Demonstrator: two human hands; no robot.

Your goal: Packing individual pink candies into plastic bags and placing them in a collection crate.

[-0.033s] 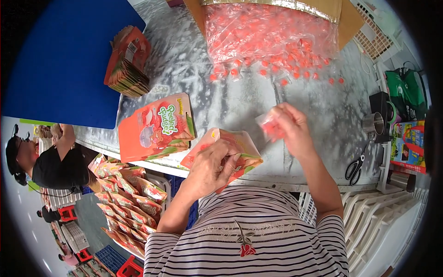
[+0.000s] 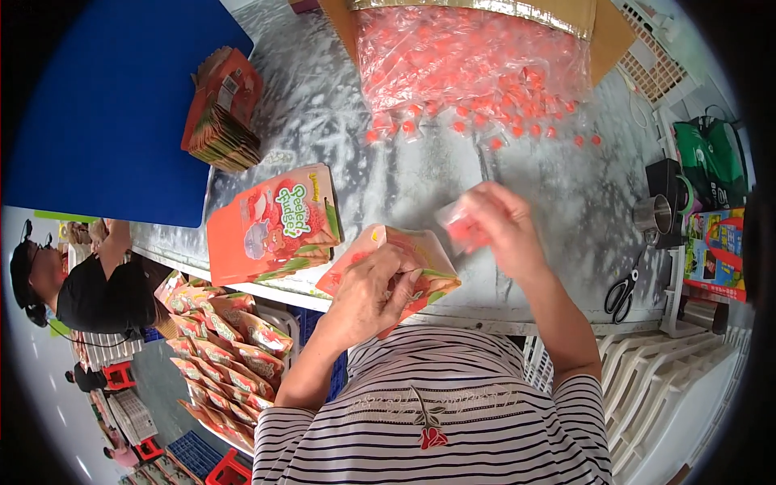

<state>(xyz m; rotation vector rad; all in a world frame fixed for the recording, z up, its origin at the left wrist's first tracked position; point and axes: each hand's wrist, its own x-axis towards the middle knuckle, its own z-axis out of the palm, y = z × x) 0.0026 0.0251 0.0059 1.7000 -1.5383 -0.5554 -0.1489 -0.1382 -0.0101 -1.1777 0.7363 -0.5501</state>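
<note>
My left hand [image 2: 373, 291] grips a red candy pouch [image 2: 420, 246] at the table's front edge, its top facing up and to the right. Between the fingers of my right hand [image 2: 501, 222] are red candies [image 2: 465, 230] in clear wrappers, slightly blurred; I cannot tell how many. This hand hovers just right of the pouch, apart from it. A stack of flat red pouches [image 2: 267, 222] lies left of my left hand. Beyond my hands, a heap of wrapped red candies [image 2: 485, 65] spills from a clear bag in a cardboard box [image 2: 610, 40].
Another bundle of pouches [image 2: 222, 113] stands beside a blue board [image 2: 105, 97] at the far left. Filled pouches [image 2: 226, 347] fill a crate below the table's left edge. Scissors [image 2: 622, 297] and a metal cup [image 2: 649, 214] are at the right. A person [image 2: 97, 291] works at the left.
My right hand has moved a little left with the wrapped candies, closer to the pouch. My left hand and the pouch stay in place.
</note>
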